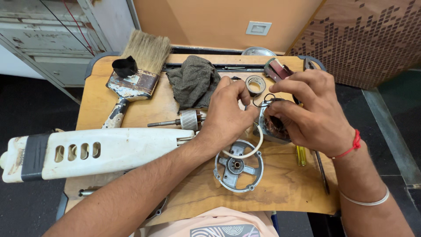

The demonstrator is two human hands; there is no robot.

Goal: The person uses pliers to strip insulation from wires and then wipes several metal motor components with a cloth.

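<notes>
On the bench (131, 112), brush (133, 72), rag (193, 79), tape roll (255, 84) lay far; left hand (228, 116) and right hand (309, 109) fingers pinched shut around motor stator (272, 127).

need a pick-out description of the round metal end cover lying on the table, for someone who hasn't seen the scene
Start at the wooden table and find the long white housing along its left side. Just right of that, under the left hand and near the table's front edge, lies the round metal end cover. It is the only grey ring with four spokes and a central hub; the tape roll farther back is smaller and spokeless.
</notes>
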